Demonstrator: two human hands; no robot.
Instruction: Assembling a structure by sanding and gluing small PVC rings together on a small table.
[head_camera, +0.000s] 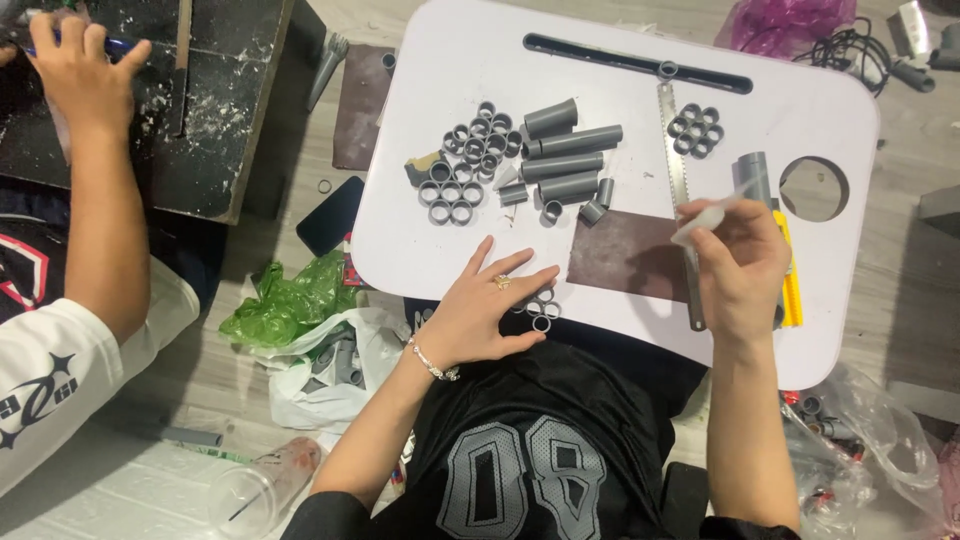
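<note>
Rings cut from grey pipe are lying in glued clusters across the white lap table (800, 330): a large cluster (465, 165) near the middle, a finished-looking round one (695, 130) beside the saw (680, 190), and a small cluster (540, 308) at the near edge. The left hand (480, 315) is pressing flat on that small cluster, fingers spread, so only a few rings are showing past the fingertips. The right hand (740, 270) is pinching a small whitish tube (700, 222), fingers closed round it and its tip pointing toward the middle of the table.

Judging by the piles, much of the cutting is behind: many rings are already joined, yet several uncut pipe lengths (570, 155) and some loose short pieces are waiting beside them, so more sawing and joining appears to be left.

Room is getting tight. The small cluster is sitting right at the table's near edge, almost over the lap, and the brown sanding sheet (625, 255) is lying just beside it. The round hole (813, 188) in the table is opening near the right hand, with a yellow tool (792, 290) along that side. Another person's arm (100, 200) is working at a dark board (215, 110) well apart to the left. Bare surface is remaining mostly toward the far left corner.
</note>
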